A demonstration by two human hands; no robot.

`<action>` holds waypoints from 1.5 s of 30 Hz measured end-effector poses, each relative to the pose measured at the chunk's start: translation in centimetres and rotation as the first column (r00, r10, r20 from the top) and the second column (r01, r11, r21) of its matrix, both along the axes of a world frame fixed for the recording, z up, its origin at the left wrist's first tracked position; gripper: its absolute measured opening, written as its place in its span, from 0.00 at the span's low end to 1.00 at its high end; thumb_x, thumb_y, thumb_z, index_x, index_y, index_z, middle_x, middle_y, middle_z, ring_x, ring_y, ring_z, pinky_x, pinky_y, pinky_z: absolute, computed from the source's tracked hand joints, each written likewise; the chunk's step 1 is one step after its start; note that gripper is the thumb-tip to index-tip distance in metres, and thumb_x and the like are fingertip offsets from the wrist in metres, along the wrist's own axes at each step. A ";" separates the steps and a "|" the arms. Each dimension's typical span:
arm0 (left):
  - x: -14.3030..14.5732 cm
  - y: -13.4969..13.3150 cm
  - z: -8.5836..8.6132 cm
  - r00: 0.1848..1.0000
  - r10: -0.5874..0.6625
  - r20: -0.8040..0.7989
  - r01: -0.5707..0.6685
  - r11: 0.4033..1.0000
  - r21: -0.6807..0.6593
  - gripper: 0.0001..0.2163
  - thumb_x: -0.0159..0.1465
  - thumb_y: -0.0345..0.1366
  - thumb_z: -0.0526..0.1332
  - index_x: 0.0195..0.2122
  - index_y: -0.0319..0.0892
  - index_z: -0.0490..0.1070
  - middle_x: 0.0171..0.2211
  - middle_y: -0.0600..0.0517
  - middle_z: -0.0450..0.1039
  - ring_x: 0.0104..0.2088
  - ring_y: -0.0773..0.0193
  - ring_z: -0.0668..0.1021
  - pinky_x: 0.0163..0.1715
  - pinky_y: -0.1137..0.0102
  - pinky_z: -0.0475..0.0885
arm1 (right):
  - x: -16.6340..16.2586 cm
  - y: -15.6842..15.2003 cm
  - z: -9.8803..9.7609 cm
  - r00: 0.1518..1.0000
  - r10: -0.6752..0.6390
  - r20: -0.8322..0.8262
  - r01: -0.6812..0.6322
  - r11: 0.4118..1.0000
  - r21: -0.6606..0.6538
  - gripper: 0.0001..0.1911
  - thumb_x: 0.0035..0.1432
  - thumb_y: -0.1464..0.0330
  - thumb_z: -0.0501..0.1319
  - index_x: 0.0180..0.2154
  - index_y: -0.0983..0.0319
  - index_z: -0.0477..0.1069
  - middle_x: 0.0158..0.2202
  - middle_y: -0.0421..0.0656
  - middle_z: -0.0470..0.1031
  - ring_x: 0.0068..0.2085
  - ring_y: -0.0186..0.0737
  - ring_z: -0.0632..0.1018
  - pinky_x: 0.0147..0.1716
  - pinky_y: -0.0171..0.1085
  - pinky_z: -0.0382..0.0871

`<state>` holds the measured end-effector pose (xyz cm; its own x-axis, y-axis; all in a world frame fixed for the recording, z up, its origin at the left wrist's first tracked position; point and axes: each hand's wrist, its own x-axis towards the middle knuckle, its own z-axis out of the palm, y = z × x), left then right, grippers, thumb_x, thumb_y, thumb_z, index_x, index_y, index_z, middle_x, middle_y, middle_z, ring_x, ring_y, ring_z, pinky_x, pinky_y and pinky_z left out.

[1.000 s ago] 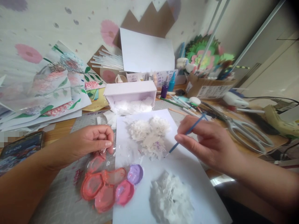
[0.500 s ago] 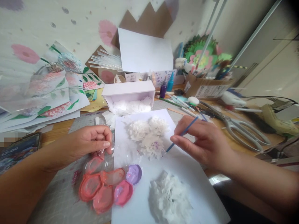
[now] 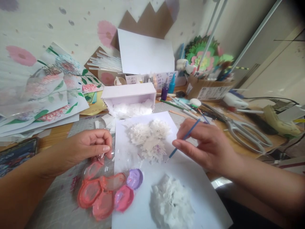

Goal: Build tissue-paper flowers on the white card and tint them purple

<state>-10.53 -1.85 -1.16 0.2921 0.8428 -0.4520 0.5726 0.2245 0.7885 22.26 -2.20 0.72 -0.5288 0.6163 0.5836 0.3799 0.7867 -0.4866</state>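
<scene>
My right hand [image 3: 205,144] pinches a thin blue paintbrush [image 3: 183,139], its tip touching the lower edge of a cluster of white paper flowers [image 3: 150,138] that shows faint purple marks. The flowers lie on a white sheet [image 3: 190,181]. My left hand [image 3: 91,144] is curled shut, thumb and fingers gripping the rim of a clear plastic palette [image 3: 108,190] with wells of pink, red and purple paint. Another white paper flower [image 3: 172,203] lies nearer me on the sheet.
A white box [image 3: 130,95] of paper bits stands behind the sheet. Painted flower sheets [image 3: 47,92] pile at the left, a phone [image 3: 16,154] lies at the left edge. Scissors [image 3: 247,133], a glue gun [image 3: 281,122], pens and a cardboard box [image 3: 209,89] fill the right.
The brush tip has stayed at the flower cluster with only small shifts. My view has drifted slightly right; the left hand keeps its grip on the palette.
</scene>
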 end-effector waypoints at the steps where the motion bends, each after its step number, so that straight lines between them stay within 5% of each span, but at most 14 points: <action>1: 0.0 0.0 0.0 1.000 -0.001 -0.002 0.001 1.000 0.002 0.08 0.61 0.42 0.60 0.31 0.43 0.65 0.27 0.56 0.75 0.23 0.68 0.71 0.20 0.76 0.62 | 0.0 0.0 0.0 1.000 -0.001 -0.005 0.001 1.000 -0.007 0.08 0.58 0.72 0.62 0.26 0.62 0.69 0.22 0.40 0.72 0.26 0.33 0.73 0.28 0.33 0.67; 8: -0.1 0.1 0.0 1.000 -0.013 -0.010 0.013 1.000 -0.001 0.07 0.62 0.41 0.59 0.31 0.43 0.65 0.27 0.56 0.75 0.23 0.68 0.72 0.21 0.76 0.62 | 0.0 0.0 -0.1 0.999 -0.041 -0.010 0.041 0.999 -0.014 0.07 0.57 0.72 0.63 0.26 0.63 0.69 0.23 0.41 0.73 0.26 0.32 0.72 0.27 0.32 0.66; 15: 0.9 -0.2 0.5 0.999 -0.026 0.033 0.025 0.999 0.039 0.07 0.62 0.39 0.59 0.31 0.41 0.65 0.27 0.54 0.76 0.25 0.68 0.71 0.23 0.75 0.63 | -0.3 -0.8 0.3 0.990 -0.042 -0.135 0.019 0.986 -0.163 0.08 0.59 0.68 0.62 0.27 0.62 0.70 0.24 0.40 0.73 0.27 0.32 0.73 0.27 0.32 0.67; 21: 0.7 -0.2 -0.2 0.991 -0.060 0.116 0.056 0.997 0.045 0.08 0.62 0.40 0.61 0.32 0.42 0.66 0.27 0.53 0.77 0.24 0.68 0.73 0.23 0.75 0.64 | -2.2 -1.5 -0.5 0.952 0.236 -0.195 -0.273 0.943 -0.189 0.01 0.59 0.74 0.63 0.34 0.63 0.73 0.28 0.43 0.76 0.31 0.36 0.76 0.33 0.37 0.71; 26: 0.7 -0.3 -0.4 0.989 -0.073 0.125 0.067 0.997 0.048 0.06 0.62 0.39 0.60 0.32 0.43 0.66 0.28 0.53 0.77 0.25 0.67 0.75 0.23 0.74 0.65 | -3.0 -1.7 -1.2 0.945 0.308 -0.114 -0.324 0.932 -0.161 0.04 0.57 0.76 0.63 0.35 0.62 0.73 0.28 0.43 0.77 0.31 0.36 0.75 0.32 0.38 0.71; 30: 0.9 -0.3 -0.4 0.989 -0.077 0.128 0.072 0.997 0.038 0.06 0.62 0.38 0.60 0.31 0.42 0.66 0.28 0.53 0.77 0.24 0.66 0.76 0.22 0.74 0.66 | -2.1 -2.1 -0.1 0.965 0.241 -0.107 -0.258 0.946 -0.195 0.04 0.58 0.75 0.62 0.33 0.60 0.73 0.28 0.41 0.77 0.31 0.36 0.77 0.32 0.36 0.73; 38: 0.9 -0.2 -0.6 0.994 -0.057 0.090 0.055 0.998 0.021 0.06 0.63 0.39 0.60 0.34 0.43 0.65 0.28 0.54 0.76 0.23 0.68 0.74 0.22 0.75 0.66 | 1.7 -1.3 0.4 0.991 -0.124 -0.055 0.112 0.977 -0.183 0.06 0.58 0.63 0.63 0.30 0.57 0.73 0.27 0.40 0.77 0.28 0.37 0.78 0.27 0.35 0.71; 45: 1.0 -0.2 -0.5 0.999 -0.039 0.023 0.039 0.999 0.005 0.08 0.62 0.41 0.59 0.35 0.43 0.65 0.28 0.54 0.76 0.24 0.67 0.74 0.23 0.74 0.66 | 2.2 -0.6 0.2 0.983 -0.180 -0.026 0.173 0.968 -0.184 0.11 0.57 0.60 0.63 0.27 0.60 0.73 0.24 0.41 0.77 0.25 0.35 0.76 0.23 0.32 0.70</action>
